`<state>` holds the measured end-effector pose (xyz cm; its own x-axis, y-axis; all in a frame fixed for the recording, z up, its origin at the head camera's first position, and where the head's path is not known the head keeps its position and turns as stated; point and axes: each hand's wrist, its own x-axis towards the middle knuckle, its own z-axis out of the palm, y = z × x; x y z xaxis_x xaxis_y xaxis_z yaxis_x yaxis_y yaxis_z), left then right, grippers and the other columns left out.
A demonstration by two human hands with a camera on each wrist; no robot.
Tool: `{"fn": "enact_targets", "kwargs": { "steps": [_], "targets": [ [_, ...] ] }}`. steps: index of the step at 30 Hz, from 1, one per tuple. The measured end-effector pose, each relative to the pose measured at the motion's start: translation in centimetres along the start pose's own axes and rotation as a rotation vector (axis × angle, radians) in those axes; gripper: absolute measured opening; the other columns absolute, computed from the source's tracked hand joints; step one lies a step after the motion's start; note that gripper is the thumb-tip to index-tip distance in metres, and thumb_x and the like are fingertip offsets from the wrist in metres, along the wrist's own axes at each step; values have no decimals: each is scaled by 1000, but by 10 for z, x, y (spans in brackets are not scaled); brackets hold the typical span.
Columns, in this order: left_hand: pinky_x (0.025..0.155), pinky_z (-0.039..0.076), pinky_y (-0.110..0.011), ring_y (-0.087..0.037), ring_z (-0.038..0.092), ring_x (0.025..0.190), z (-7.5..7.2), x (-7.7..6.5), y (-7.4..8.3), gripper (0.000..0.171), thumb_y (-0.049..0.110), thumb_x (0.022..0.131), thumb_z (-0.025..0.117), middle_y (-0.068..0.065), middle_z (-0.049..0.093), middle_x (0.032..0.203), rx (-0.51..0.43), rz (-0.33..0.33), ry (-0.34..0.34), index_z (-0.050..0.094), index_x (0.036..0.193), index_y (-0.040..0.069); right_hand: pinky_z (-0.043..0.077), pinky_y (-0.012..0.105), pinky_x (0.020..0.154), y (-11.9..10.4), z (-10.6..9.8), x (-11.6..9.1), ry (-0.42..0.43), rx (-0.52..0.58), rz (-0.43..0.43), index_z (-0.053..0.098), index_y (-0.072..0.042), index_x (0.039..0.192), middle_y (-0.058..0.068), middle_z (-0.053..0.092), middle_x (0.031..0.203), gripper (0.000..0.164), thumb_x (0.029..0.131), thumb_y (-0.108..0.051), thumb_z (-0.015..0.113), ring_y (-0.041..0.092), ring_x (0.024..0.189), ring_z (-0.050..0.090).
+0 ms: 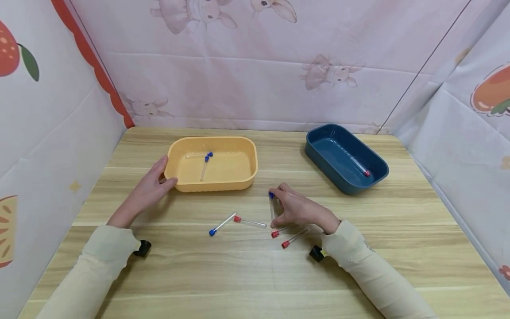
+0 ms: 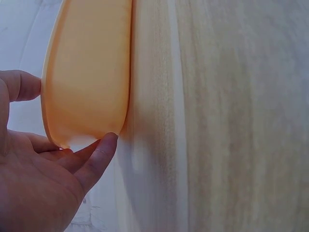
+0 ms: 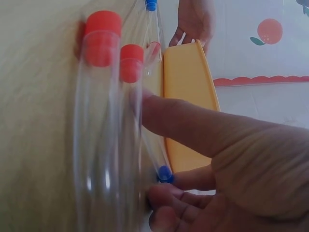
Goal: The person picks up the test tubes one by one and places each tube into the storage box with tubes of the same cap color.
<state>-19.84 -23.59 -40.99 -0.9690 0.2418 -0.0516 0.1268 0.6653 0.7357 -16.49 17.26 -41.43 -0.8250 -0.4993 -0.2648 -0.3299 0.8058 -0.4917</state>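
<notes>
Two red-capped tubes (image 1: 285, 244): lying nearest, beside the right hand (image 1: 299, 207); risk, a brushing thumb setting them rolling. Loose blue-capped tube (image 1: 212, 232), third red-capped tube (image 1: 251, 222): lying leftward. Held blue-capped tube (image 1: 272, 195): the right hand is pinching it; risk, uneven pressure springing it loose. Yellow tray (image 1: 215, 186): the left hand (image 1: 149, 189) is gripping its left end; two blue-capped tubes (image 1: 206, 159) are lying inside. Blue tray (image 1: 326, 170): standing far right, holding another red-capped tube (image 1: 366, 173).

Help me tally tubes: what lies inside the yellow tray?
Two blue-capped tubes: one roughly sideways, the other running toward the near wall of the yellow tray. That wall covers its own inner face, so anything tight against it can't be seen.
</notes>
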Motion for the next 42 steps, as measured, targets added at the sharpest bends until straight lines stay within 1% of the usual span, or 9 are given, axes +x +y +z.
{"fn": "enact_targets", "kwargs": {
  "steps": [5,12,16,18,23,27,31,37,42],
  "targets": [
    [120,24,-59,-42,11,156,-1,-1,0,83,26,107,53,-22,-1,171,5,-8,-1,-2,163,-3,48,29,72,1,0,-1,11,-11,-19,48,2,150,9,48,116,91,78,-30,93,20,92,50],
    [121,22,-58,-41,9,156,-1,-1,0,83,26,107,52,-23,-1,171,2,-1,-1,-2,163,-3,49,31,73,8,-2,0,21,64,-49,49,0,147,9,48,115,88,78,-32,93,21,94,51],
    [121,22,-59,-41,10,156,-2,-1,0,83,26,107,52,-22,-1,171,-2,4,0,-2,163,-3,50,31,74,10,-7,0,51,83,-94,50,3,146,8,49,111,88,78,-32,93,21,94,52],
    [121,21,-59,-41,10,156,-2,-1,0,82,26,107,52,-22,-1,171,-2,6,0,-2,163,-3,52,31,76,10,-11,0,78,86,-133,50,5,144,9,50,111,86,78,-30,93,21,94,54],
    [122,21,-59,-40,8,156,-2,-1,-1,83,27,107,51,-20,-2,171,0,-2,-1,-3,163,-2,55,34,82,9,-24,-1,144,90,-207,49,9,145,14,53,116,88,77,-26,93,25,97,60],
    [122,19,-59,-40,7,156,-1,-1,-1,83,27,107,51,-20,-2,171,2,-10,-1,-3,163,-2,56,36,83,3,-36,0,177,81,-227,50,7,145,19,54,122,88,77,-28,93,26,99,62],
    [122,20,-59,-41,8,156,-1,-1,-1,82,26,107,51,-21,-1,171,-3,-6,0,-2,163,-3,56,37,84,-5,-50,3,196,70,-246,51,6,143,21,55,124,85,77,-28,93,27,101,63],
    [121,21,-59,-41,9,156,-1,-2,0,82,25,107,52,-23,0,171,3,-4,3,-2,163,-3,56,38,84,-17,-68,15,212,77,-292,51,6,143,18,55,124,84,79,-27,92,29,103,61],
    [122,20,-58,-41,8,156,0,-1,0,82,26,107,51,-22,-1,171,-2,-8,-1,-2,163,-3,55,37,84,-27,-81,27,207,53,-291,53,2,144,15,56,125,83,79,-32,92,27,104,60]
  ]
}}
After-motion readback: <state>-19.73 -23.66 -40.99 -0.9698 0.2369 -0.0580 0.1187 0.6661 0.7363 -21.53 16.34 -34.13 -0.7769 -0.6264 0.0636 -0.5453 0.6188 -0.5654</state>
